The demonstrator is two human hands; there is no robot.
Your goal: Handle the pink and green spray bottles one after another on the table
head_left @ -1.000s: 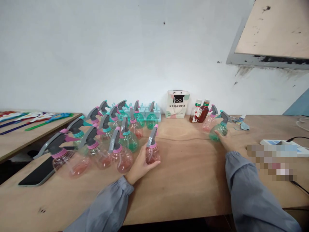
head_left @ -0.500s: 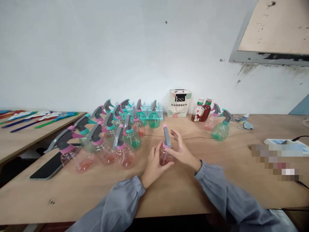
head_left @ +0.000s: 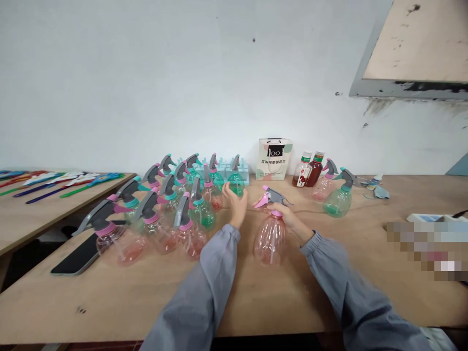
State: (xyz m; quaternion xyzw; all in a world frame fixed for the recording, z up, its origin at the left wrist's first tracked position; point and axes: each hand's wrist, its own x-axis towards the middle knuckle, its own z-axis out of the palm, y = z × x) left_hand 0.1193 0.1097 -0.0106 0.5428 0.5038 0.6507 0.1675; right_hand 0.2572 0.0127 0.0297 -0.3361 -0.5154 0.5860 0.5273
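Note:
A clear pink spray bottle [head_left: 269, 243] stands before me, its grey-and-pink trigger head turned to the left. My right hand [head_left: 287, 218] is closed around its neck, just under the head. My left hand [head_left: 237, 207] reaches forward with fingers and thumb apart, in front of a green spray bottle [head_left: 236, 181]. Whether the fingertips touch that green bottle I cannot tell. To the left of my left arm, several pink and green spray bottles are grouped, the nearest being a pink one [head_left: 193, 241].
A phone [head_left: 75, 256] lies at left, partly behind a bottle. At the back are a paper bag [head_left: 275, 161], brown-red bottles [head_left: 312, 170] and light-blue boxes [head_left: 241, 176]. Two spray bottles, one green [head_left: 338, 201], stand right. Colourful flat strips [head_left: 54, 187] cover the left table.
My left hand has left the pink spray bottle and moved forward to the green one. The pink bottle has been turned, its head now sideways, with my right hand on its neck.

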